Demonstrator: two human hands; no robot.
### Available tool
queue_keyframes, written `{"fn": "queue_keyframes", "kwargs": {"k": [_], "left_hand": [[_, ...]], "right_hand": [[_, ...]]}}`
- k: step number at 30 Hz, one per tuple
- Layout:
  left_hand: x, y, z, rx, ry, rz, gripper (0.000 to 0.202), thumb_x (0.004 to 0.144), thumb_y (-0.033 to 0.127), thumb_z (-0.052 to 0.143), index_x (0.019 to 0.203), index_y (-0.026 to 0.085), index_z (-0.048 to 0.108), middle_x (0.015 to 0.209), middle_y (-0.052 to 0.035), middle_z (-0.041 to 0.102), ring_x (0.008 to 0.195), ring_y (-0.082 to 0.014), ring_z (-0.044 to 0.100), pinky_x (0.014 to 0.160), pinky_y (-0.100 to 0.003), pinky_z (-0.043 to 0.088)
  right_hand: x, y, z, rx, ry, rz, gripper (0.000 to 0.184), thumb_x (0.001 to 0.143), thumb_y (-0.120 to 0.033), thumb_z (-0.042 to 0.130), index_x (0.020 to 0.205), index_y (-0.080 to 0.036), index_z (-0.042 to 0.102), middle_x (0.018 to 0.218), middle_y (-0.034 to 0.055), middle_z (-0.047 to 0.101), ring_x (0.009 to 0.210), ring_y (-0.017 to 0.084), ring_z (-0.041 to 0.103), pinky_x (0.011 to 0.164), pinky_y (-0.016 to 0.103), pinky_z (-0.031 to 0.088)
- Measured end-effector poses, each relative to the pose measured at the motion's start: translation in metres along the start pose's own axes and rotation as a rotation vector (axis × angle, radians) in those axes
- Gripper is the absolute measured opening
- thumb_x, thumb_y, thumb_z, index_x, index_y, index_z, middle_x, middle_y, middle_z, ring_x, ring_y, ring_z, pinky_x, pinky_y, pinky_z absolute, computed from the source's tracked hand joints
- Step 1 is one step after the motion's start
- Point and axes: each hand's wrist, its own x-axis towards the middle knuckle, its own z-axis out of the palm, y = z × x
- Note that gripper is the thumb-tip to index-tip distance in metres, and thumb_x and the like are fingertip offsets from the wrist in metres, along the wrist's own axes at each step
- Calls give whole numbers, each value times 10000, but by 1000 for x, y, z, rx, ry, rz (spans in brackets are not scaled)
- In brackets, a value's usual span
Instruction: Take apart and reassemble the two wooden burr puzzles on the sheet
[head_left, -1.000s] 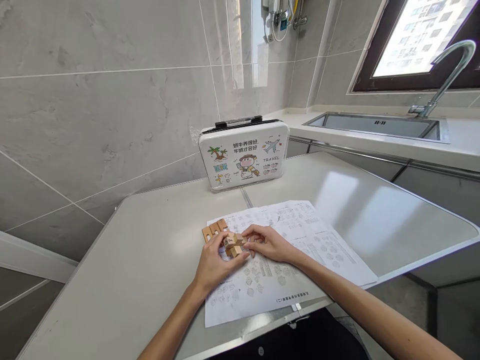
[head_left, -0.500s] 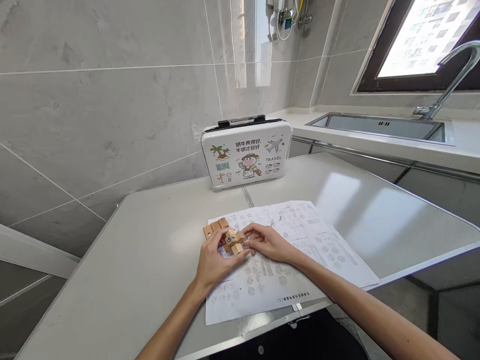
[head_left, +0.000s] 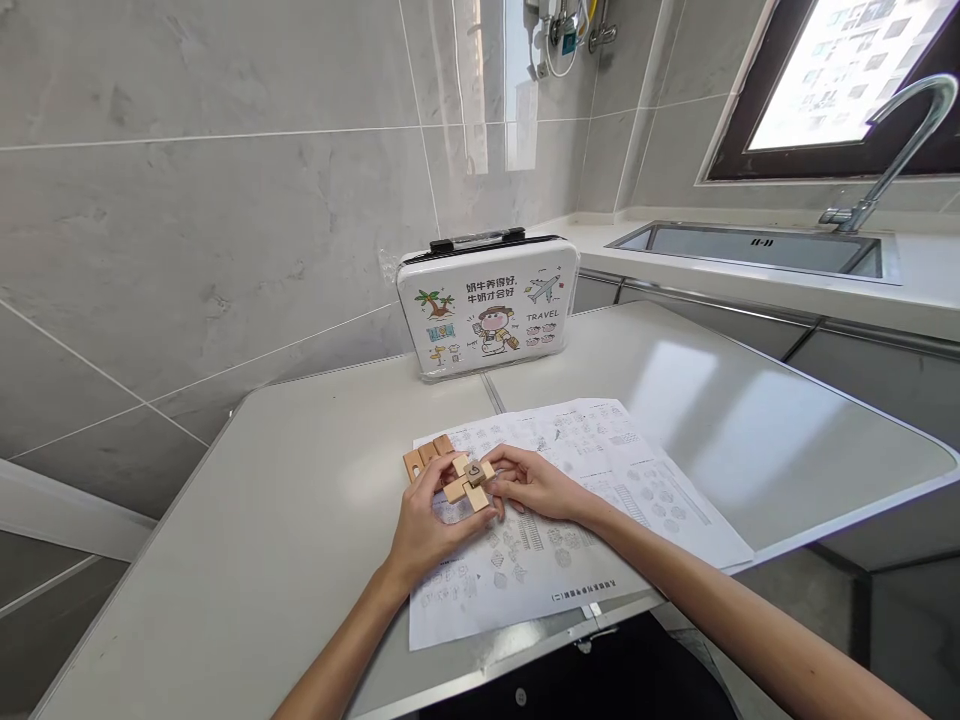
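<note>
Between my two hands sits a wooden burr puzzle [head_left: 474,476], its pale blocks crossing one another and a dark mark on the block facing up. My left hand [head_left: 424,515] grips it from the left, thumb along the near side and fingers at the far side. From the right, the bent fingers of my right hand [head_left: 525,482] close on its right end. Just beyond my left fingers, several darker wooden pieces [head_left: 427,456] lie side by side. Printed paper sheets [head_left: 600,500] with puzzle drawings spread under both hands.
At the back of the table [head_left: 300,480] stands a white case [head_left: 487,310] with cartoon prints and a black handle, close to the tiled wall. A counter with a sink [head_left: 750,248] and a curved faucet [head_left: 892,150] is at the right.
The burr puzzle has been turned in my hands, so a marked block now faces up and its arms form a cross. Both hands stay in nearly the same place.
</note>
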Motion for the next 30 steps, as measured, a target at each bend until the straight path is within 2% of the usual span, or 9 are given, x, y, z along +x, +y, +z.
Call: {"fn": "queue_keyframes", "kwargs": {"k": [9, 14, 16, 19, 24, 30], "left_hand": [[1, -1, 2, 45, 25, 8, 535, 744, 441, 859, 1186, 255, 621, 1107, -49, 755, 975, -245, 726, 885, -375, 583], [0, -5, 4, 86, 4, -4, 533, 740, 421, 857, 1185, 254, 617, 1099, -44, 755, 960, -247, 720, 865, -374, 570], [0, -6, 4, 92, -5, -16, 532, 750, 438, 850, 1191, 256, 616, 1095, -44, 751, 951, -248, 715, 859, -380, 568], [1, -6, 5, 128, 2, 12, 511, 780, 459, 833, 1199, 258, 622, 1128, -62, 718, 1024, -265, 682, 908, -406, 555], [4, -10, 6, 285, 25, 114, 459, 793, 486, 830, 1178, 283, 682, 1190, -86, 612, 1204, -317, 554, 1011, -478, 515], [2, -19, 7, 407, -13, 184, 499, 750, 492, 871, 1178, 295, 706, 1378, -105, 527, 1342, -375, 414, 1094, -566, 449]], "right_hand": [[-1, 1, 1, -13, -6, -8, 341, 926, -477, 716, 1099, -205, 606, 721, -35, 653, 576, 136, 645, 518, 240, 383], [-1, -2, 1, 8, 35, -16, 353, 908, -482, 735, 1098, -213, 607, 901, 8, 703, 606, 135, 665, 506, 243, 386], [-1, -3, 1, -7, 37, -7, 356, 910, -485, 732, 1106, -214, 612, 820, -6, 694, 587, 135, 642, 501, 245, 373], [-1, -3, -1, -30, 52, -1, 353, 909, -477, 734, 1108, -208, 622, 656, -45, 632, 569, 142, 605, 527, 254, 392], [1, -1, -4, -44, 125, -39, 337, 884, -442, 765, 1100, -214, 645, 797, -23, 672, 652, 139, 614, 641, 281, 480], [2, -2, -5, -88, 176, -33, 362, 906, -488, 726, 1115, -208, 633, 720, -32, 626, 604, 134, 555, 580, 274, 450]]}}
